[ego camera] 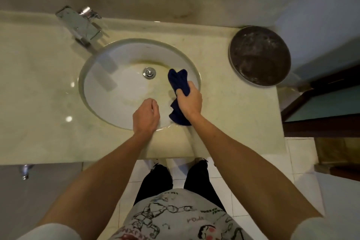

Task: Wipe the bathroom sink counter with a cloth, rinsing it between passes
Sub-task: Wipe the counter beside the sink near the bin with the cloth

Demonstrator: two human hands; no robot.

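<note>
Bathroom desk (224,103) around sink (109,87); right hand (190,101) gripping cloth (178,82) over basin, left hand (146,117) loosely curled, empty; wiping apparently unfinished.

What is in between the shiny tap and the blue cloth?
The metal drain plug sits between the tap and the blue cloth, on the white sink bottom, in the head view.

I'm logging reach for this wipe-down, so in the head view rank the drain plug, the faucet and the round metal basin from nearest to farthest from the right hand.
From the right hand:
1. Drain plug, in the sink bowl, to its left.
2. Round metal basin, counter's far right corner.
3. Faucet, far left, behind the sink.
</note>
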